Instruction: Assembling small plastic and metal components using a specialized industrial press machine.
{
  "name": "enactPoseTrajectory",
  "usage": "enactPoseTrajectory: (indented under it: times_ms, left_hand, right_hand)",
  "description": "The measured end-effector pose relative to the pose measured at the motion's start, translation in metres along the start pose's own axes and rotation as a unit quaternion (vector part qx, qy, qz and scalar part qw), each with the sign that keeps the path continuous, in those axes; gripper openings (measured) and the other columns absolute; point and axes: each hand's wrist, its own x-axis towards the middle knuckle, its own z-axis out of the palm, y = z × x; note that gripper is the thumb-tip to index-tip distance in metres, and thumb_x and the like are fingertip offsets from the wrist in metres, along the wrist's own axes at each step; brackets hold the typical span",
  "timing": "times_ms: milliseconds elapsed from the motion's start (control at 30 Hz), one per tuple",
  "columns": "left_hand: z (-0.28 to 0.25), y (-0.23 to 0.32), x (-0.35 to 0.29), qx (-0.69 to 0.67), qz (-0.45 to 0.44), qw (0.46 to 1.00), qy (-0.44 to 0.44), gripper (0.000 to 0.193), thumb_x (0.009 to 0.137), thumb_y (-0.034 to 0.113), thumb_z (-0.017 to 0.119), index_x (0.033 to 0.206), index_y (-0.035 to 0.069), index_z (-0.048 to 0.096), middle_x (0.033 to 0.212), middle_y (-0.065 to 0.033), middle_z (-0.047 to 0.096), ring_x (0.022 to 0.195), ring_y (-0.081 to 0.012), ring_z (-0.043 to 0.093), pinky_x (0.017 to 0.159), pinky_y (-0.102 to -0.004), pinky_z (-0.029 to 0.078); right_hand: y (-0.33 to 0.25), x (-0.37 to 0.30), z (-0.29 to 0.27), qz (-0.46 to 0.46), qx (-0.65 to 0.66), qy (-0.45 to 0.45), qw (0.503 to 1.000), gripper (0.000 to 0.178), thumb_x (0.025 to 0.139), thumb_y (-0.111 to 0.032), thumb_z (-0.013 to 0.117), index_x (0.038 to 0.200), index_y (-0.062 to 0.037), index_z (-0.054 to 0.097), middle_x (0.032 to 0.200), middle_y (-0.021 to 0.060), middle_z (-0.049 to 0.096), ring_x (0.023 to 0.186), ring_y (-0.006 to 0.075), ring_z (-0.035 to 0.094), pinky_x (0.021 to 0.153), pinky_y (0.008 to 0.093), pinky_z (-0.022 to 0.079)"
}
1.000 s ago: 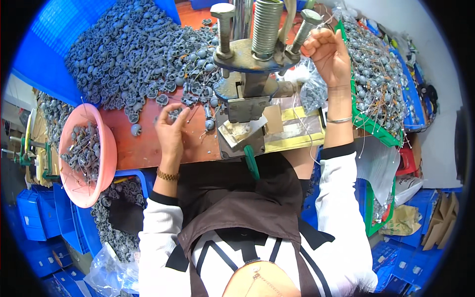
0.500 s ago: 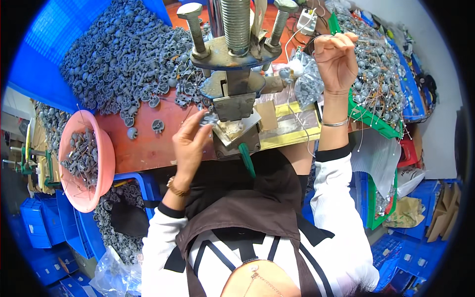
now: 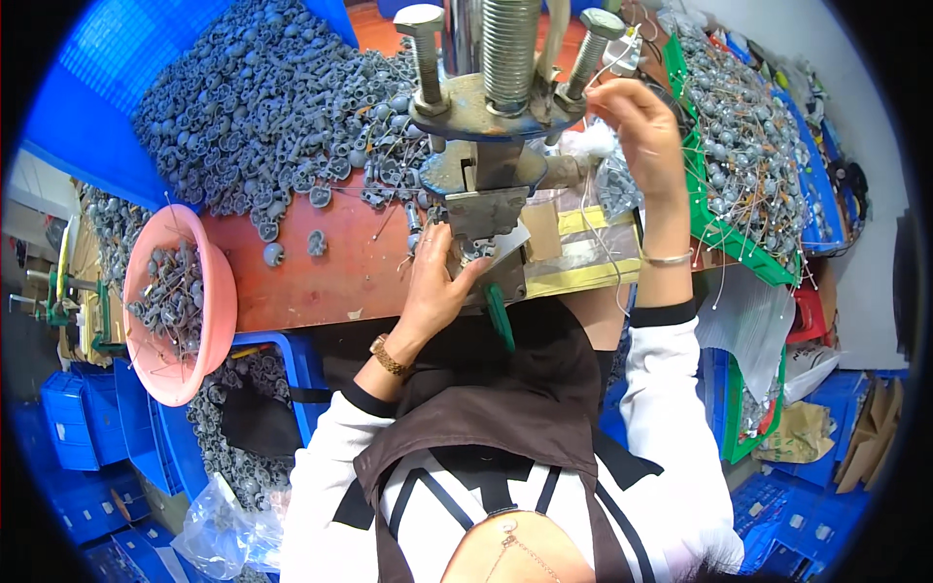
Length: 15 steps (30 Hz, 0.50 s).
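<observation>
Workshop: bench press (image 3: 491, 126), heaped grey parts (image 3: 262, 107).

Bright, even light fills the room, colours vivid and shadows soft. Everything bends hard toward the round black rim. The centre is sharp; the far edges smear slightly.

A worn reddish-brown wooden table (image 3: 321, 277) fills the middle of the cramped workroom. Stacked blue plastic crates (image 3: 83, 442) crowd the floor at the left, and more blue plastic bins (image 3: 826, 486) sit low at the right beside crumpled brown cardboard (image 3: 870, 442). A pale grey wall (image 3: 826, 44) rises at the upper right. The light is bright and even.
</observation>
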Motion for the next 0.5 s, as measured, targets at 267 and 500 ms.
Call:
enactPoseTrajectory:
  times_ms: [267, 500]
  left_hand:
    - [-0.123, -0.06, 0.082, 0.266, 0.042, 0.94, 0.207, 0.028, 0.078, 0.006, 0.062, 0.105, 0.001, 0.062, 0.102, -0.0158, 0.065, 0.094, -0.0305, 0.061, 0.08, -0.0381, 0.048]
    - [-0.144, -0.101, 0.125, 0.419, -0.028, 0.905, 0.07, 0.019, 0.079, 0.008, 0.061, 0.096, 0.007, 0.068, 0.085, -0.0169, 0.066, 0.087, -0.0342, 0.061, 0.075, -0.0426, 0.047]
  right_hand:
    - [-0.051, -0.008, 0.026, -0.121, 0.416, -0.036, 0.9, 0.014, 0.084, -0.003, 0.064, 0.091, -0.0131, 0.057, 0.082, -0.0046, 0.058, 0.081, 0.0143, 0.047, 0.073, 0.0263, 0.037]
    - [-0.07, -0.07, 0.053, -0.1, 0.22, -0.133, 0.961, 0.009, 0.087, -0.007, 0.061, 0.08, -0.0075, 0.055, 0.057, 0.0034, 0.06, 0.037, 0.012, 0.051, 0.035, 0.0218, 0.035]
